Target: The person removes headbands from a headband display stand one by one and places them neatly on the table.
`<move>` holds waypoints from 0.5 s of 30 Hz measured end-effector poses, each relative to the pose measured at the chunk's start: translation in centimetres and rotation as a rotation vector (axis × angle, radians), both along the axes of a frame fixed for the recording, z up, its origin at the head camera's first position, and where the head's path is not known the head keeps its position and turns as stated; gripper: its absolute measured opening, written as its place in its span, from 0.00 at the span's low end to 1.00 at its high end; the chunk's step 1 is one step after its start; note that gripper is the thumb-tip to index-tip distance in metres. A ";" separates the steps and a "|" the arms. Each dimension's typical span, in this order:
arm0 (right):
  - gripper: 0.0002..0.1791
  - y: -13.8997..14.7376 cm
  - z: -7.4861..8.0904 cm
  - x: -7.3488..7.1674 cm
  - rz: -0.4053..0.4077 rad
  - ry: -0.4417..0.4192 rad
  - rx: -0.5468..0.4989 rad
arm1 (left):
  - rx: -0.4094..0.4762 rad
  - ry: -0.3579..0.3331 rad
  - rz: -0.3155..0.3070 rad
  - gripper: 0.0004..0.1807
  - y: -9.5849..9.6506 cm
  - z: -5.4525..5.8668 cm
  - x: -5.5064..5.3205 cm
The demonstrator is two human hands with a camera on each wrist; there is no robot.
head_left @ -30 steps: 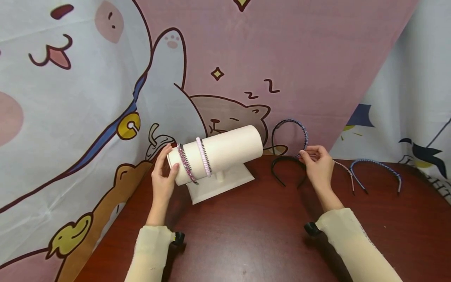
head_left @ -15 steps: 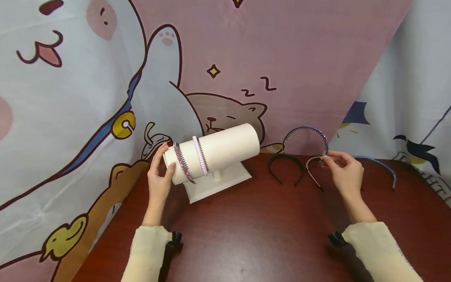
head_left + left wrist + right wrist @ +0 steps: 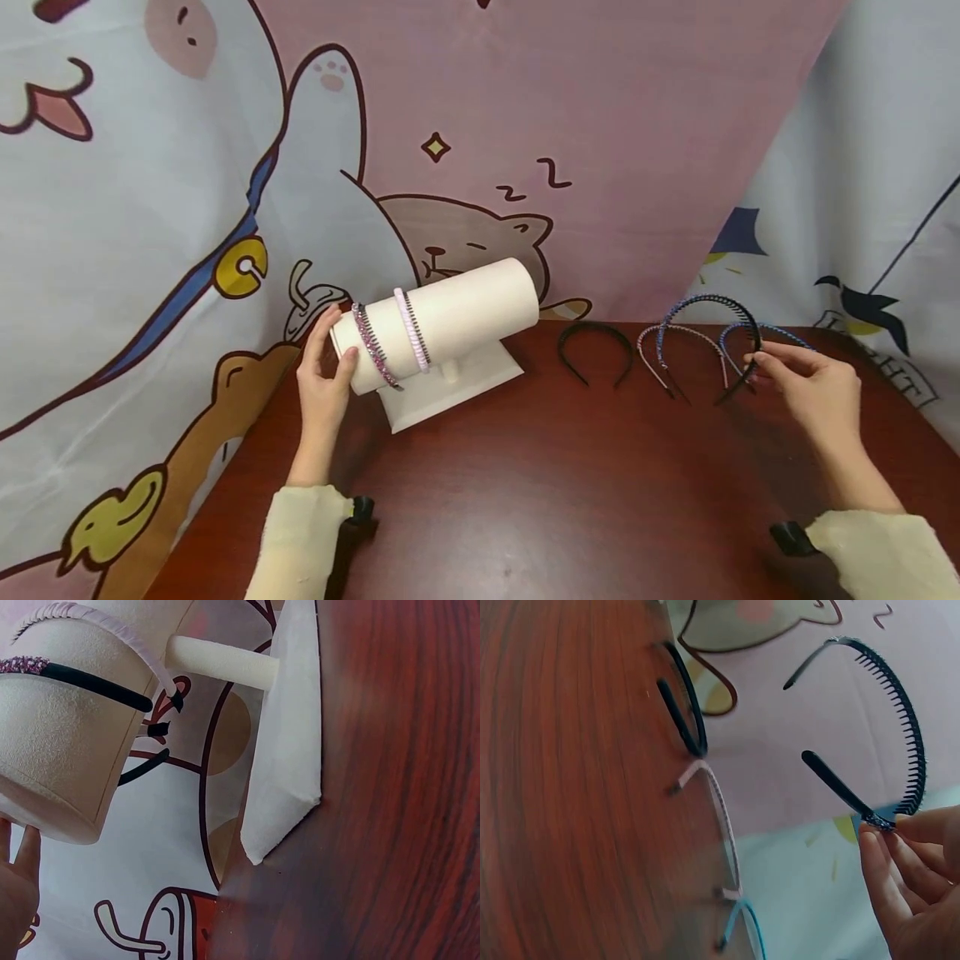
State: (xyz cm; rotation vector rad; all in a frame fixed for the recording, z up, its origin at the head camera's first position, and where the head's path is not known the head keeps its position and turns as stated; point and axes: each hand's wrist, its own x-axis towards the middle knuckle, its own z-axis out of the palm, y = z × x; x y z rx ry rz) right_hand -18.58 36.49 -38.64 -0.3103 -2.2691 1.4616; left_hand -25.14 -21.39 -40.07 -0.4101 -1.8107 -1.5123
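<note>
My left hand (image 3: pixel 322 396) grips the left end of a cream roll-shaped display stand (image 3: pixel 480 312), thumb in front and fingers behind. Around the roll sit a glittery pink-purple headband (image 3: pixel 369 337) near that end and a pale pink ribbon-wrapped headband (image 3: pixel 411 329) further right. Both have dark teeth. My right hand (image 3: pixel 821 396) pinches one side of a dark blue sparkly toothed headband (image 3: pixel 921 750) between thumb and fingers. It is raised in front of the right-hand headbands, with its open ends pointing down in the head view.
Along the table's back edge stand a black headband (image 3: pixel 594 326), a pale pink one (image 3: pixel 643 350) and a blue one (image 3: pixel 776 326), the last partly hidden by my right hand. Behind the dark red table (image 3: pixel 525 500) hangs a printed cloth (image 3: pixel 637 125).
My right hand has moved right with the dark blue headband, from beside the black headband to in front of the pink and blue ones, and lowered it. The left hand keeps its grip.
</note>
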 end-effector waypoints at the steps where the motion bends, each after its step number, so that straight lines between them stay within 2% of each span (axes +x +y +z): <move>1: 0.09 0.4 0.1 0.2 0.004 -0.012 -0.001 | 0.002 0.001 0.004 0.28 -0.2 0.0 0.0; 4: 0.08 1.5 0.3 0.7 -0.003 -0.043 -0.006 | 0.010 -0.001 0.013 0.28 -0.7 0.2 0.2; 10: 0.08 3.9 0.3 1.5 -0.066 -0.111 0.034 | 0.012 -0.015 0.028 0.29 -1.4 0.5 0.6; 15: 0.22 6.1 -0.4 2.1 -0.056 -0.108 0.010 | 0.036 -0.011 0.014 0.29 -1.6 0.7 1.0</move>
